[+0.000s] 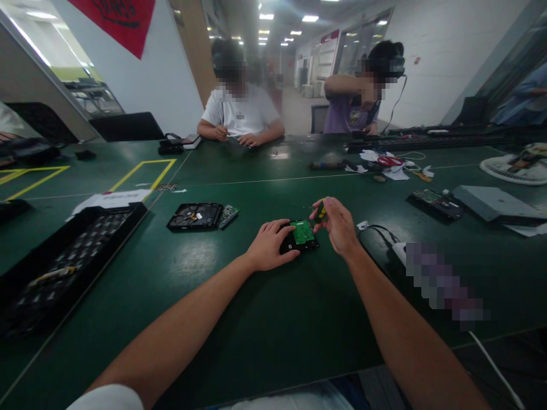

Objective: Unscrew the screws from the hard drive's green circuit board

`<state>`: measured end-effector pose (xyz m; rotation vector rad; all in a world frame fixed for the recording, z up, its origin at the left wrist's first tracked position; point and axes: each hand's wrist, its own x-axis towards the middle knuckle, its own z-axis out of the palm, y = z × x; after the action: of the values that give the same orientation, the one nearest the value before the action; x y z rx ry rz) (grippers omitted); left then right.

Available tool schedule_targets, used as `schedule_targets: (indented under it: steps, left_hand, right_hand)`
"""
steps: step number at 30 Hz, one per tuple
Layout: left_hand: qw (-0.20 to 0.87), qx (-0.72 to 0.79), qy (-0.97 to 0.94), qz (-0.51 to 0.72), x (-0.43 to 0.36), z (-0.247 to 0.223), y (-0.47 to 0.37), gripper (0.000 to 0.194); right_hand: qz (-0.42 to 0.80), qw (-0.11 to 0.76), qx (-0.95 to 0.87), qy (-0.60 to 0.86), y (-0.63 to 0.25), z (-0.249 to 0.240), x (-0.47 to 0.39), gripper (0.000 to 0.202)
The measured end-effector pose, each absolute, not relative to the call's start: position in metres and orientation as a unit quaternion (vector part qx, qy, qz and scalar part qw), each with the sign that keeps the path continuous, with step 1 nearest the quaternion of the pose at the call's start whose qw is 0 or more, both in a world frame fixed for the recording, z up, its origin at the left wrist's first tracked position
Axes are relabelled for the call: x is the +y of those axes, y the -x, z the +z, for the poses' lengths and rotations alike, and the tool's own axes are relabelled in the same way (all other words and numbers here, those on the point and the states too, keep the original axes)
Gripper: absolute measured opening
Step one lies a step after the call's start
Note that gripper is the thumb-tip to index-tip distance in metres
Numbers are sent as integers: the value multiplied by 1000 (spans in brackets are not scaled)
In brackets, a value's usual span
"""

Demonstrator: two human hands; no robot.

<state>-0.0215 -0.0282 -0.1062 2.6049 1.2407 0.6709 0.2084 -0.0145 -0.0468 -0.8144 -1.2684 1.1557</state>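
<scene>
A black hard drive (308, 245) with a green circuit board (303, 232) on its upper face lies on the green table in front of me. My left hand (270, 246) grips it from the left, thumb at the near edge and fingers over the far side and the board. In my right hand (338, 225) is a screwdriver (321, 211) with a black and yellow handle, held in closed fingers. Its tip points down by the drive's right side; whether it touches a screw is too small to tell. Left of the hands sit another opened drive case (195, 216) and a loose circuit board (228, 216).
A long black tray (85, 250) stands at the left. On the right are a power strip (399, 250) with cables, a grey metal box (498, 204) and another drive (436, 204). Two people sit across the table, near scissors (391, 161) and scraps.
</scene>
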Motion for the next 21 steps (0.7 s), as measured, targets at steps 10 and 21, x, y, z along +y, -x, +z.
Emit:
schedule_targets:
  steps: [10, 21]
  left_hand:
    - [97, 417, -876, 221, -29, -104, 23, 76]
    - [93, 418, -875, 224, -28, -107, 21, 76]
  right_hand:
    - [525, 594, -505, 341, -207, -46, -13, 49]
    - [502, 578, -541, 348, -209, -46, -13, 41]
